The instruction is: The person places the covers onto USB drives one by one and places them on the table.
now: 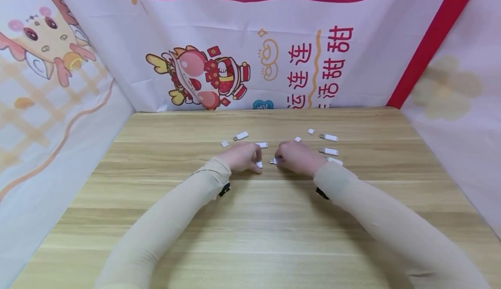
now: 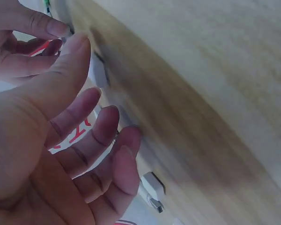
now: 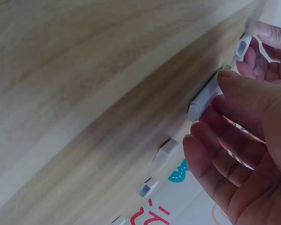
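In the head view my left hand (image 1: 243,156) pinches a small white cap (image 1: 259,164) between thumb and fingers, low over the wooden table. The cap's open end (image 3: 242,47) faces the right hand in the right wrist view. Opposite it, my right hand (image 1: 299,156) grips a white USB flash drive (image 3: 205,101) between thumb and fingertips. Its metal plug (image 1: 272,161) points left toward the cap, with a short gap between them. Just beyond the left hand lies another white USB drive (image 1: 263,145), partly covered by the fingers.
Behind the left hand lie an uncapped USB drive (image 1: 241,136) and a loose cap (image 1: 225,144). Two more caps (image 1: 311,131) sit beyond the right hand. To its right are two uncapped drives (image 1: 328,151) and a white piece (image 1: 335,161) partly behind the sleeve. A printed cloth (image 1: 235,24) hangs at the table's back edge.
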The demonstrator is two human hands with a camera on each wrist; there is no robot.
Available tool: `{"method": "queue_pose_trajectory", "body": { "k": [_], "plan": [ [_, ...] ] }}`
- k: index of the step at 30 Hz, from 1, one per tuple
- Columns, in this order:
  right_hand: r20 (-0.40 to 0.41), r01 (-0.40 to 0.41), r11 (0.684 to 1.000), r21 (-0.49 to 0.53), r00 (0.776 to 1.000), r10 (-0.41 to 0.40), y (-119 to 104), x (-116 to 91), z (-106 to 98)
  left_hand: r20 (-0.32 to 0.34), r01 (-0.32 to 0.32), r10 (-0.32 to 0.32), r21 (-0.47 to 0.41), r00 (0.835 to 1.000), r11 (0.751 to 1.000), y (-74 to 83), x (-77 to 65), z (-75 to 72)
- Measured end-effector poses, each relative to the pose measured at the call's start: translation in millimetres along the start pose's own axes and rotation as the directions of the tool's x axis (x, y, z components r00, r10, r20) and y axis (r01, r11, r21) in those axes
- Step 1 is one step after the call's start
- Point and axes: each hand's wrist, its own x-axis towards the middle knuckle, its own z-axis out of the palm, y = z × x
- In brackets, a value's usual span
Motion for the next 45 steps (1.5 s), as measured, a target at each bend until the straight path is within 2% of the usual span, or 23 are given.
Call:
{"method": "queue_pose_trajectory", "body": {
  "k": [4,11,14,17,20,23,30,34,37,39,42,45],
  "plan": [
    [-0.009,0.008,0.999,-0.041,1.000,-0.008,-1.7,1.7,0.9,-0.025,-0.020,0.020,0.032,0.999,0.999,-3.0,2.9,3.8],
    [-0.011,0.019,0.998,-0.061,1.000,-0.019,-2.7,1.9,-1.5,-0.087,-0.092,0.103,0.118,0.991,0.989,-3.3,3.9,10.2],
    [0.001,0.032,0.997,-0.071,0.999,-0.032,-2.9,1.0,-1.6,-0.090,-0.101,0.110,0.100,0.990,0.990,-3.9,3.4,11.7],
    [0.010,0.053,0.994,-0.098,0.999,-0.052,-3.2,-0.5,-0.6,-0.086,-0.083,0.089,0.068,0.992,0.994,-5.0,2.6,11.8],
    [-0.002,0.073,0.989,-0.125,0.997,-0.074,-2.4,-1.8,1.8,-0.083,-0.064,0.066,0.030,0.994,0.998,-5.6,0.6,10.8],
    [-0.024,0.096,0.987,-0.131,0.995,-0.100,-1.2,-3.3,4.5,-0.103,-0.069,0.070,0.016,0.992,0.997,-6.0,-2.1,9.8],
    [-0.042,0.119,0.986,-0.120,0.991,-0.125,2.8,-9.5,9.7,-0.192,-0.122,0.116,-0.019,0.974,0.992,-4.6,-11.4,9.9],
    [-0.058,0.116,0.987,-0.113,0.991,-0.123,3.2,-16.9,6.6,-0.240,-0.175,0.172,0.009,0.955,0.985,-2.3,-18.2,11.0],
    [-0.087,0.117,0.988,-0.102,0.988,-0.126,1.3,-25.9,1.6,-0.249,-0.217,0.217,0.030,0.944,0.976,0.9,-25.4,11.2],
    [-0.111,0.129,0.987,-0.093,0.984,-0.140,-1.0,-33.3,-0.7,-0.237,-0.232,0.229,0.019,0.944,0.973,3.3,-31.3,10.7],
    [-0.149,0.172,0.981,-0.090,0.972,-0.184,-5.9,-44.8,-1.5,-0.209,-0.225,0.218,-0.011,0.953,0.974,7.4,-40.5,9.5],
    [-0.182,0.224,0.970,-0.092,0.954,-0.237,-11.5,-57.6,0.5,-0.197,-0.222,0.221,0.018,0.955,0.975,11.8,-50.0,8.6]
  ]
}}
